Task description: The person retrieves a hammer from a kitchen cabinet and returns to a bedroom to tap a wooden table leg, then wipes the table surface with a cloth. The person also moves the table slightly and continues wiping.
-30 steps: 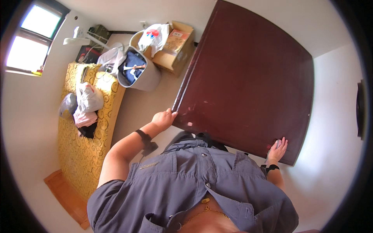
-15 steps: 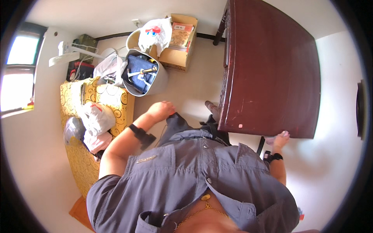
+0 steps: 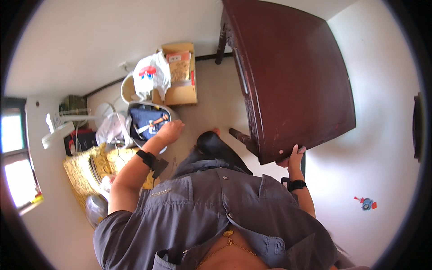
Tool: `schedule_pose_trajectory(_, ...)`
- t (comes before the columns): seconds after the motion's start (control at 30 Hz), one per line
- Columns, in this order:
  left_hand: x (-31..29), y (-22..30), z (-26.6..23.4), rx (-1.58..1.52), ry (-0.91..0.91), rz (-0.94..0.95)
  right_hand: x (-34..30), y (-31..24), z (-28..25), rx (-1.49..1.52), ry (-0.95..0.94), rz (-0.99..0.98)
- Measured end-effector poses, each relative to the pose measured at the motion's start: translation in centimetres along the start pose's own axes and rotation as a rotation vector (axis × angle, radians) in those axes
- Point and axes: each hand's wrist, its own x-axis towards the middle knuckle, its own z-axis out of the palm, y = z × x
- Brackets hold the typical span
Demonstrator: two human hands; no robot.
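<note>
1. The table (image 3: 297, 81) is dark reddish-brown wood, with a broad square top and turned legs. It stands at the upper right of the view, close to the white wall (image 3: 382, 148), on a pale floor (image 3: 216, 94).
2. The right hand (image 3: 293, 156) grips the table's near corner. Its fingers curl up over the edge of the top, with the thumb side hidden underneath. A black wristband sits just below it.
3. The left hand (image 3: 170, 131) is off the table, held out to the side in the air above a bin (image 3: 146, 121) of clutter. Its fingers look loosely curled and hold nothing, though their exact pose is hard to read.
4. Judged by its thick top and solid legs, the table is heavy and stiff. It will not flex, but held by one corner it will tend to swing or tip.
5. The polished top looks smooth and may slip under the fingers. The underside of the edge or the apron rail offers a surer hold.
6. Two hands on opposite edges, or one on each of two neighbouring corners, would balance it better.
7. The carved edge and the corner could chip against the wall.
8. A cardboard box (image 3: 180, 72) and a white bag (image 3: 150, 78) lie beyond the bin, well apart from the table.
</note>
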Motion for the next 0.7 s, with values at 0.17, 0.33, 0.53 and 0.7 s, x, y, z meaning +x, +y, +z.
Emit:
schedule_pose_trajectory(0.17, 7.7, -3.4, -2.6, -0.445, 0.025, 0.076, 1.4, 1.8, 1.1, -0.007, 0.059, 0.047)
schedule_pose_trajectory(0.33, 17.6, -3.6, -9.7, -0.982, -0.150, -0.335, -0.1, 1.1, 1.0, -0.014, 0.160, 0.082)
schedule_pose_trajectory(0.53, 29.4, -7.7, -9.1, -1.206, -0.261, -0.378, -1.5, -1.2, 1.4, 0.029, 0.211, 0.229)
schedule_pose_trajectory(0.7, 37.9, -10.4, -12.3, -1.330, -0.327, -0.443, -1.5, 0.3, 3.3, -0.025, 0.392, 0.178)
